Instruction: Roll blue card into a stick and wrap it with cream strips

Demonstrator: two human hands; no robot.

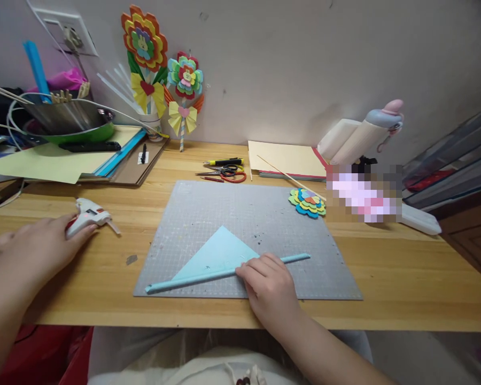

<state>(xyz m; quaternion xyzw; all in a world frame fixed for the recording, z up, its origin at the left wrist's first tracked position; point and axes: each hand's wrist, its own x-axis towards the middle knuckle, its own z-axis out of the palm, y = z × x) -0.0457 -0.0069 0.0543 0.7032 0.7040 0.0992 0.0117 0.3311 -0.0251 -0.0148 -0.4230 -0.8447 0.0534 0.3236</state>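
Note:
A light blue paper sheet (218, 251) lies on the grey cutting mat (244, 214), partly rolled into a thin tube (192, 279) along its near edge. My right hand (269, 283) presses down on the rolled part, fingers curled over it. My left hand (36, 248) rests on the wooden table at the far left, its fingers around the handle of a white glue gun (88, 214) that lies on the table.
Layered paper flower (308, 202) sits at the mat's far right corner beside a thin stick. Scissors (224, 172) and a pen lie behind the mat. Two paper flowers (160, 69) stand at the wall. A green-rimmed pan (70, 120), paper sheets and cream card (284, 158) flank them.

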